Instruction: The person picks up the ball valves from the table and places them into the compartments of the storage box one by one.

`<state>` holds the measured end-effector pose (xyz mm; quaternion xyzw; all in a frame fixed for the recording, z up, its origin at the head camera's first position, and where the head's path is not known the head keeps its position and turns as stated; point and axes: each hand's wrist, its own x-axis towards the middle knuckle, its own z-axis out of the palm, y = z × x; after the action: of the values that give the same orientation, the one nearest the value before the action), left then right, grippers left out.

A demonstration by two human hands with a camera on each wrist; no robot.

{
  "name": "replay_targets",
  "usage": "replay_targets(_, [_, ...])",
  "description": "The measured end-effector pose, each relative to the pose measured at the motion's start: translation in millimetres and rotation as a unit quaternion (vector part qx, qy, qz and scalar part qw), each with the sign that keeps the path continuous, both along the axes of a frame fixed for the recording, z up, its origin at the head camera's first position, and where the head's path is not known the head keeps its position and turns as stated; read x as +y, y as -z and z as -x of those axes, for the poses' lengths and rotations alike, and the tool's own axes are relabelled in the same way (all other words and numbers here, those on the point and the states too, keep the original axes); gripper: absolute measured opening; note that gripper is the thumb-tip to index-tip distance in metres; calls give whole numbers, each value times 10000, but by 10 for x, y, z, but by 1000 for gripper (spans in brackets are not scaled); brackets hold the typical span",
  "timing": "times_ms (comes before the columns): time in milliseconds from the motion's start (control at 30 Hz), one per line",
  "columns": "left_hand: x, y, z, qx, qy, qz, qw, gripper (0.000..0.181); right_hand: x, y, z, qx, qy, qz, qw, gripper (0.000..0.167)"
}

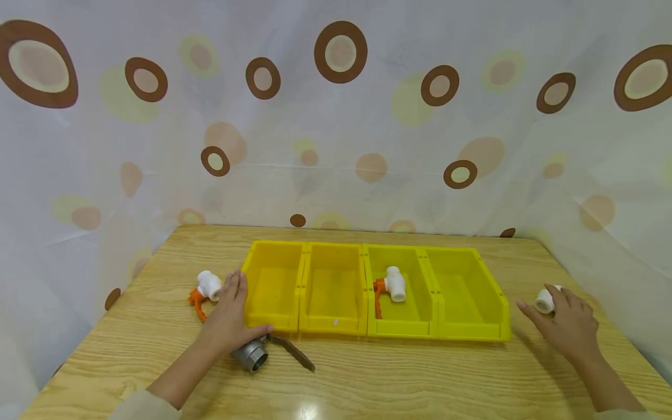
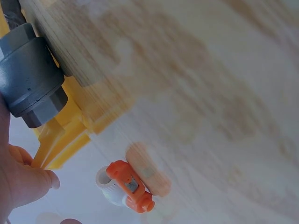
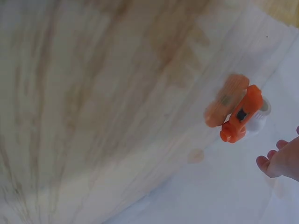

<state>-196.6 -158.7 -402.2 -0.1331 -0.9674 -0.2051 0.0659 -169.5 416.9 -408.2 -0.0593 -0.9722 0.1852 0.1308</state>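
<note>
My left hand (image 1: 228, 324) lies with straight fingers against the left side of a row of yellow bins (image 1: 333, 333), thumb at the front edge. Under that thumb is a grey metal valve (image 1: 251, 354) with a dark lever; the left wrist view shows the valve body (image 2: 32, 77) close up. Left of the hand lies a white valve (image 1: 210, 284) with an orange handle. My right hand (image 1: 572, 326) hangs open, fingers spread, beside another white valve (image 1: 545, 301). In the right wrist view, this valve's orange handle (image 3: 243, 114) shows apart from the fingertips.
Four yellow bins stand joined side by side on the wooden table (image 1: 399, 379). The third from the left holds a white valve (image 1: 396, 284) with an orange handle. A patterned curtain (image 1: 336, 128) hangs behind the table and along its sides.
</note>
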Motion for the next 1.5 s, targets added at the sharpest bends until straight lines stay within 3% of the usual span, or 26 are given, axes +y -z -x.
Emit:
replay_targets(200, [-7, 3, -5, -31, 0, 2, 10000, 112, 120, 25, 21, -449, 27, -143, 9989, 83])
replay_targets(333, [-10, 7, 0, -34, 0, 17, 10000, 112, 180, 53, 15, -489, -50, -219, 9986, 84])
replay_targets(733, [-7, 29, -1, -53, -8, 5, 10000, 112, 324, 41, 28, -1347, -365, -585, 9885, 67])
replay_targets(1200, [-11, 31, -4, -46, 4, -55, 10000, 112, 329, 86, 103, -1196, -447, -692, 9894, 71])
replay_targets(1500, [-9, 24, -3, 244, 57, 56, 9997, 110, 342, 151, 169, -1148, -383, -838, 9891, 65])
